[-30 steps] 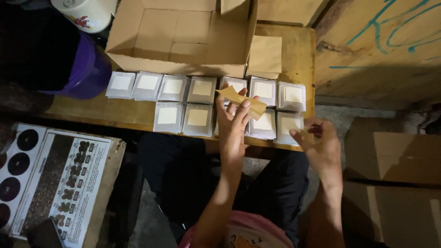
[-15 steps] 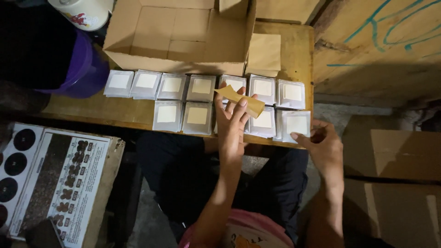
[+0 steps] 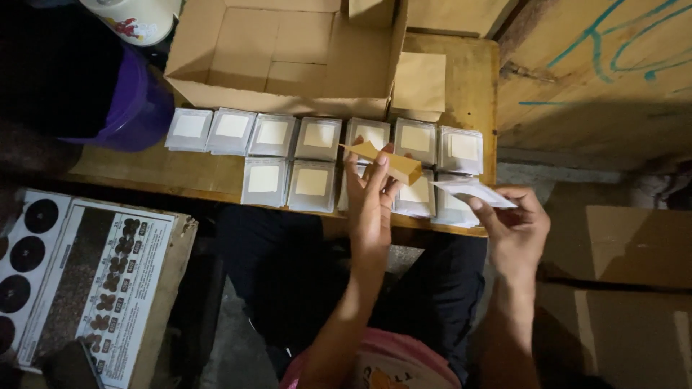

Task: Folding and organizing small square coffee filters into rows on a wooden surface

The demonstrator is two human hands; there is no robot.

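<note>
1. Your left hand (image 3: 371, 205) pinches a small tan cardboard piece (image 3: 382, 161) between thumb and fingertips and holds it tilted above the near row of packets, over the right part of the wooden bench (image 3: 472, 79).
2. Your right hand (image 3: 515, 230) grips a thin clear sleeve (image 3: 472, 191) by its near edge, fingers closed on it. The sleeve lies almost flat, just off the bench's front right corner and near the cardboard piece without touching it.
3. Under both hands lie small clear packets (image 3: 317, 137), each with a pale card inside. They sit edge to edge in two rows: the far row runs along most of the bench, and the near row is shorter and partly hidden by your left hand.
4. Behind the packets stands an open cardboard box (image 3: 288, 50), its flaps spread. From this angle you see only its bare bottom panels.
5. A loose brown flap or card (image 3: 420, 83) leans at the box's right side.
6. To the left, a purple tub (image 3: 140, 108) sits at the bench's end, and a printed carton (image 3: 86, 281) lies below on the floor side.
</note>
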